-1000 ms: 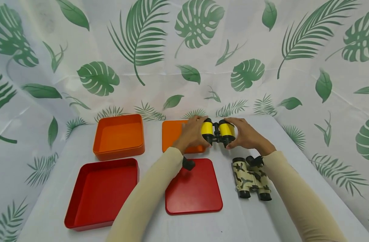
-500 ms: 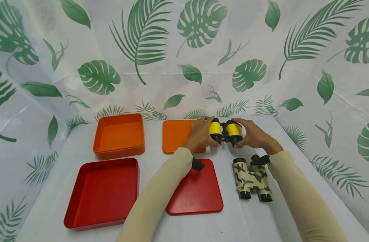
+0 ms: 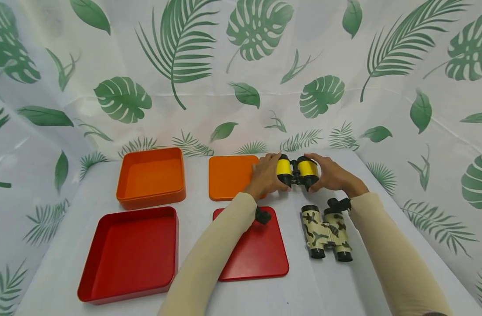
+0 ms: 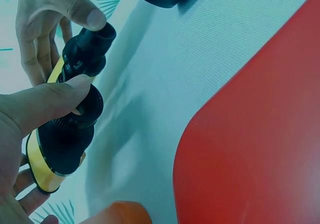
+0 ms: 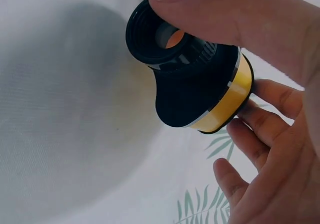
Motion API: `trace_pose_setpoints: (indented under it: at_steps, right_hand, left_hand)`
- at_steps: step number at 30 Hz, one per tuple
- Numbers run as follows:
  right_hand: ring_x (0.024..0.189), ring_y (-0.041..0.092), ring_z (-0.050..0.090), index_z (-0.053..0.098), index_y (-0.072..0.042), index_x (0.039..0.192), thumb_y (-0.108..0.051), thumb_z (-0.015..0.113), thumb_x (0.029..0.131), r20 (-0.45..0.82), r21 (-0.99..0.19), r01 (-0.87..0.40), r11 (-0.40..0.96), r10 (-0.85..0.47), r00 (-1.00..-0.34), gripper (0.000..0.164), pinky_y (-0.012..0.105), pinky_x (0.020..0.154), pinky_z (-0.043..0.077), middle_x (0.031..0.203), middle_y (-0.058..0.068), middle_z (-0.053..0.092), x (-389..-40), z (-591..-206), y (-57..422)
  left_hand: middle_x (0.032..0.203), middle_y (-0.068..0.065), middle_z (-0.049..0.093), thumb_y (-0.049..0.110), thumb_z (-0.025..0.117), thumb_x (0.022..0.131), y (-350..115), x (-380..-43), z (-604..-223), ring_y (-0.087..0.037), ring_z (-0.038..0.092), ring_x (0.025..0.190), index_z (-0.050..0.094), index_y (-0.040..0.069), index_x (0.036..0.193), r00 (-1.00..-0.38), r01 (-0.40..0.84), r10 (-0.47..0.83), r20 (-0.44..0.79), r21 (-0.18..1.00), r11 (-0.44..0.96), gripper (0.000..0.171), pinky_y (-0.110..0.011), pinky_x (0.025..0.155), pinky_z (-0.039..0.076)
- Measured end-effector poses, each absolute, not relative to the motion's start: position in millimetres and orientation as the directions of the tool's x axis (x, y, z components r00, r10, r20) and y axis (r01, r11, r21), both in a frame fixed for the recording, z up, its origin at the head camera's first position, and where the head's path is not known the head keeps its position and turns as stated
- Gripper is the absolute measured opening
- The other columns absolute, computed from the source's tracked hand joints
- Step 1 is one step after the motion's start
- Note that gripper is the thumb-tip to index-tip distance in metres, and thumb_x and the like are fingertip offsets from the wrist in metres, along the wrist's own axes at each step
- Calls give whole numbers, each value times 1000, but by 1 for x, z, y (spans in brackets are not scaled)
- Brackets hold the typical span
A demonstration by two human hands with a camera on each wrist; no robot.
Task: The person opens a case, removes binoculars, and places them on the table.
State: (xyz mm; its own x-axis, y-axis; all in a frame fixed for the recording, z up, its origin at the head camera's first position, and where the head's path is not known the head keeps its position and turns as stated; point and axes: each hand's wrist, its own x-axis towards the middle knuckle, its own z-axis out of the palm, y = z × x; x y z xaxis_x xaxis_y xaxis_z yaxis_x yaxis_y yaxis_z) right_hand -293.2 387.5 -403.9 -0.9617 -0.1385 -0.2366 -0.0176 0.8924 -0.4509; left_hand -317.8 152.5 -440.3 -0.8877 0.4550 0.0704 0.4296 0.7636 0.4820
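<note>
Yellow-and-black binoculars (image 3: 306,167) are held between both hands near the back right of the table. My left hand (image 3: 265,176) grips the left barrel, its thumb by the eyepiece in the left wrist view. My right hand (image 3: 333,175) grips the other barrel, with thumb on the eyepiece rim and fingers at the far end in the right wrist view. A shadow on the cloth beneath shows in both wrist views. Camouflage binoculars (image 3: 314,232) lie just in front of the right hand. Behind the left hand, an orange lid (image 3: 229,175) is partly covered.
At the left stand an open orange box (image 3: 151,201) and, nearer, an open red box (image 3: 175,250). A red lid (image 3: 264,254) lies under the left forearm. White cloth (image 3: 296,289) covers the table; a leaf-print sheet (image 3: 209,79) rises behind it.
Both hands have carried the yellow-and-black binoculars a little to the right, away from the orange lid. The camouflage binoculars, boxes and lids stay where they were.
</note>
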Motion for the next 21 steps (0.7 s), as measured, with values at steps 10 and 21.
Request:
trace_pose_setpoints:
  at_steps: [10, 21]
  right_hand:
    - [151, 53, 30, 19, -11, 168, -6, 95, 74, -267, -420, 11, 907, -112, -957, 121, 75, 122, 28, 167, 34, 25, -297, -407, 390]
    - [152, 53, 29, 18, -12, 169, -4, 93, 76, -288, -421, 37, 906, -95, -953, 120, 74, 123, 26, 167, 34, 24, -299, -414, 395]
  left_hand:
    - [168, 0, 41, 53, 92, 79, 161, -318, -445, -23, 43, 149, 31, 22, 168, -894, 415, 444, 64, 490, 766, 113, -46, 113, 41]
    - [169, 1, 41, 54, 91, 80, 167, -318, -449, -23, 43, 150, 30, 22, 169, -897, 409, 440, 46, 466, 785, 112, -45, 114, 40]
